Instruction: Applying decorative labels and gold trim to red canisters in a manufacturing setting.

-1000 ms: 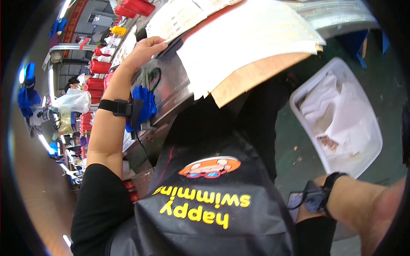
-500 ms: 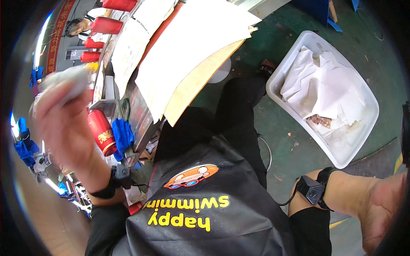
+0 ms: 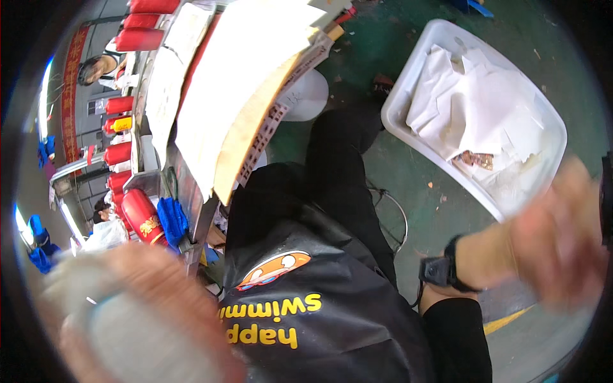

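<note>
Close up at the lower left, my left hand (image 3: 185,300) is large and blurred, with whitish covering or material (image 3: 143,338) over its finger area. I cannot make out whether that is worn or held. Over at the right edge, my right hand (image 3: 559,239) is smeared by motion, beside the near end of a white plastic tub (image 3: 396,102). Nothing can be made out in it. White sheets (image 3: 485,108) and a small brownish crumpled piece (image 3: 477,159) lie in the tub. A dark strap with a small black box (image 3: 440,271) circles my right wrist.
A stack of white sheets (image 3: 236,83) over tan board (image 3: 255,118) covers the bench at left. Red cylinders (image 3: 142,217) line it, with a blue cloth (image 3: 172,220) alongside. A white round container (image 3: 306,96) stands below. Another person (image 3: 99,69) is at the far left.
My left hand has come down and closer, from beside the red cylinders to the lower left. My right hand has risen towards the tub. The view has shifted slightly.
</note>
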